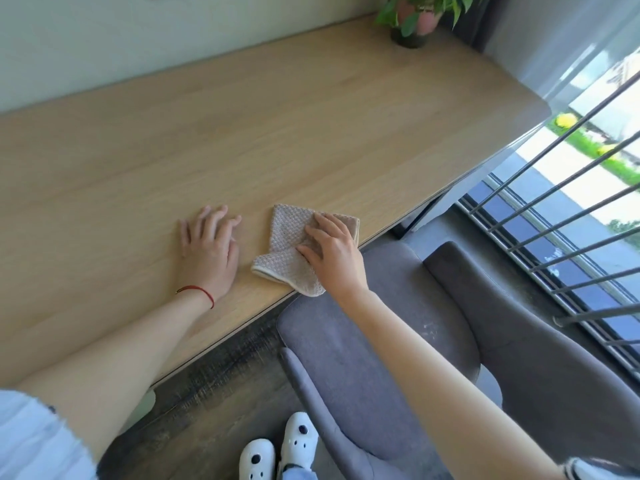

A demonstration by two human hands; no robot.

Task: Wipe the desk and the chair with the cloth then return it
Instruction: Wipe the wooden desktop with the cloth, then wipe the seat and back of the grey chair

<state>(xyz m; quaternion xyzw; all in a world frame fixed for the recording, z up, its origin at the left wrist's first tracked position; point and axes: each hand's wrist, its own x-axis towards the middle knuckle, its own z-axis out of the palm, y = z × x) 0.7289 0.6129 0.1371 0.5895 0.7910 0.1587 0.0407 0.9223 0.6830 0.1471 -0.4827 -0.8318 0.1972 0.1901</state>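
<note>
A beige waffle-weave cloth (285, 244) lies folded on the light wooden desk (277, 133), close to its front edge. My right hand (332, 249) presses down on the cloth's right part, fingers spread over it. My left hand (209, 249) rests flat on the bare desk just left of the cloth, fingers apart, a red string on the wrist. A grey upholstered chair (398, 341) stands below the desk's front edge, under my right forearm, with its seat partly tucked under the desk.
A potted green plant (414, 19) stands at the desk's far right corner by the wall. To the right run a window and a metal railing (571, 237). Dark wood floor (214, 393) and my white shoes (277, 448) show below.
</note>
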